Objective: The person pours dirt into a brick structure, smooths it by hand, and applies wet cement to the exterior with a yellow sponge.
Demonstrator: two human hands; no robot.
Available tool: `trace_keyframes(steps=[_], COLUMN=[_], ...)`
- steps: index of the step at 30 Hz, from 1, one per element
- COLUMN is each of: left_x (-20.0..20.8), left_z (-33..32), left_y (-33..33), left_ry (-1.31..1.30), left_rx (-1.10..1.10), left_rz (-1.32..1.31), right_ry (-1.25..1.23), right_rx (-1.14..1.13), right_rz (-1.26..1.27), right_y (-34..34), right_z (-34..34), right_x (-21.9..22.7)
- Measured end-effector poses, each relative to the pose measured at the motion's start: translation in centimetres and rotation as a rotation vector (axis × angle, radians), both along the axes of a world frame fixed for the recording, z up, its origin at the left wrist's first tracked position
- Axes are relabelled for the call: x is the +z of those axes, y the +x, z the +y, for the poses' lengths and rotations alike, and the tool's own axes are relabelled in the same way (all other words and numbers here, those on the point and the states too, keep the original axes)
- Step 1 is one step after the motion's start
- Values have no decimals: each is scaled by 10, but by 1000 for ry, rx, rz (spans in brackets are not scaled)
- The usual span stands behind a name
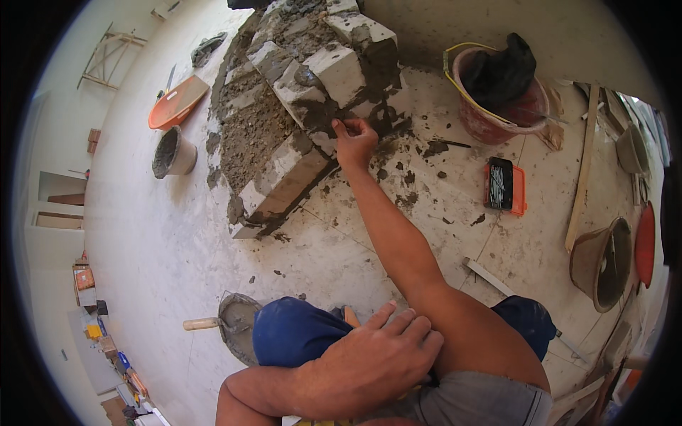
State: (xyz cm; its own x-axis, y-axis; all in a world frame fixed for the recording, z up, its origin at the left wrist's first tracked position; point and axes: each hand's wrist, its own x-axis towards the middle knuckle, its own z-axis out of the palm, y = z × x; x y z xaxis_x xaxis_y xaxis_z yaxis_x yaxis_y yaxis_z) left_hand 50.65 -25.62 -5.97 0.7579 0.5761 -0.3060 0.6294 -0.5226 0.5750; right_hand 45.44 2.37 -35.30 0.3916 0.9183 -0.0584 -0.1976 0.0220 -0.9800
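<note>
My right arm reaches forward to the stepped masonry of pale blocks and grey mortar [288, 167]. At its near right edge my right hand [355, 142] has its thumb and fingers brought together in a pinch, against the mortar-smeared block side. Whatever lies between the fingertips is too small to make out. Close to me, my left hand [383, 351] rests across my right upper arm, fingers loosely stretched out and holding nothing. Left of my blue-clad knee stands a bucket of wet mortar [238, 316], with a wooden-handled trowel [202, 324] lying in it.
A red bucket [490, 117] with a dark cloth stands far right, above an open orange case of nails or screws [501, 186]. A wooden board [584, 170] and a mortar tub [593, 263] lie further right. Leftward are an orange scoop-shaped tray [177, 103] and a small bucket [186, 155].
</note>
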Motion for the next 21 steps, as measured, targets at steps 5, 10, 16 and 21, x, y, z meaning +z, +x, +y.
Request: trace_keyframes(steps=[5,10,16,21], left_x=[9,0,0,-4], left_z=[5,-2,-1,0], left_y=[2,1,-2,0], left_ry=[-21,-30,-25,10], left_rx=[-15,-34,-25,-23], left_rz=[-59,13,63,44], right_ry=[-235,-322,-308,-186], right_rx=[9,-59,-64,-205], right_rz=[178,60,-271,-259], right_y=[3,30,42,69], right_z=[-25,-31,-12,31], right_x=[-62,-114,-120,-144])
